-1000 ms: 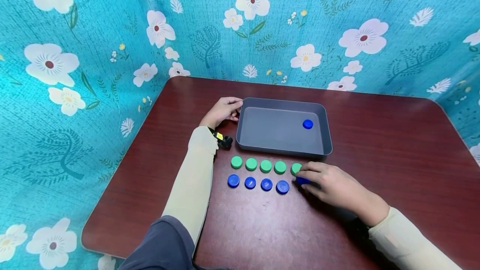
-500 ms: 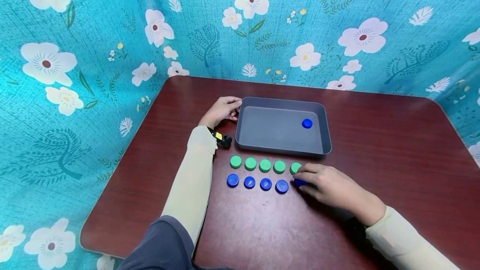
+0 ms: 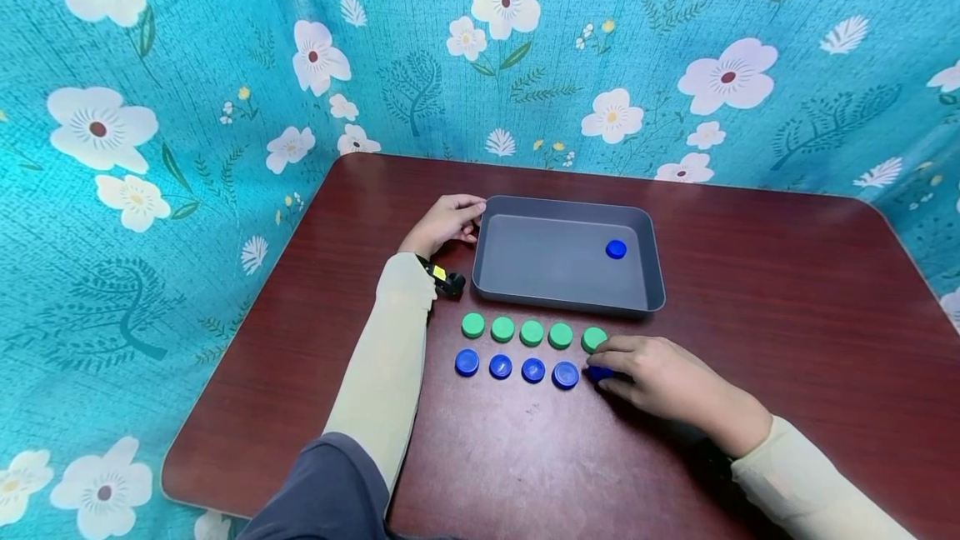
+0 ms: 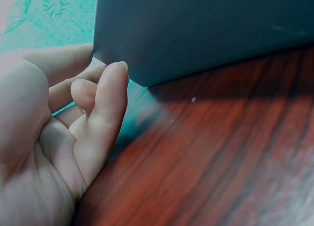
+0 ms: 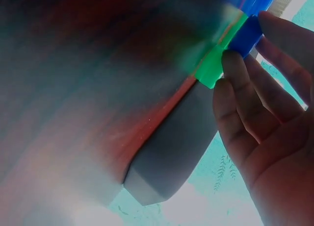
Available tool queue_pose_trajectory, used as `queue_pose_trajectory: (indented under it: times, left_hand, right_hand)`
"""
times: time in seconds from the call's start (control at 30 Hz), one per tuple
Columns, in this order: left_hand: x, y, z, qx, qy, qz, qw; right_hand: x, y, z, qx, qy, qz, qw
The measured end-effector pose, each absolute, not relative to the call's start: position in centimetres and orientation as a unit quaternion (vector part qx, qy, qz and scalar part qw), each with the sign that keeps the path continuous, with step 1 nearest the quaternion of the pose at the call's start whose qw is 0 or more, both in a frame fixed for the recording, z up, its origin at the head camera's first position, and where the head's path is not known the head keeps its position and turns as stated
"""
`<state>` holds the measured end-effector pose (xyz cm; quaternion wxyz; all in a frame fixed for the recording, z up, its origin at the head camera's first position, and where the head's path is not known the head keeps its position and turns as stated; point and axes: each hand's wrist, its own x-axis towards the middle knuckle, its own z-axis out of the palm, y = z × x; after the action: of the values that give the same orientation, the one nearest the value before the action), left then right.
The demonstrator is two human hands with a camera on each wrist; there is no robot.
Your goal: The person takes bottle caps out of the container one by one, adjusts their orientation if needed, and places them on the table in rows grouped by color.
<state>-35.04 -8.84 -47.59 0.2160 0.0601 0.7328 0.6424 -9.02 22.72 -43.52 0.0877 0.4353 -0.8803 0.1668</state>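
At the right end of the front row, my right hand pinches a blue bottle cap between thumb and fingertips. Its fingers partly hide that cap in the head view, right beside the last green bottle cap. My left hand holds the far left corner of a grey rectangular tray. The left wrist view shows its curled fingers against the tray's outer wall. One blue cap lies inside the tray, towards the right.
Several green caps form a row just in front of the tray. Nearer me, several blue caps make a second row. All stand on a dark red wooden table, with a flowered blue curtain behind.
My right hand has shifted slightly left with its fingers on the blue cap, closer to the other blue caps. The left hand and the tray have stayed where they were.
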Motion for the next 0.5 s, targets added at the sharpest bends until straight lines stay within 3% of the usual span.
queue_pose_trajectory:
  times: [0.5]
  left_hand:
    - [-34.95,-8.78,-47.52,0.056,0.737,0.638,0.216]
  right_hand:
    - [-8.98,22.38,-43.57,0.427,-0.888,0.165,0.036]
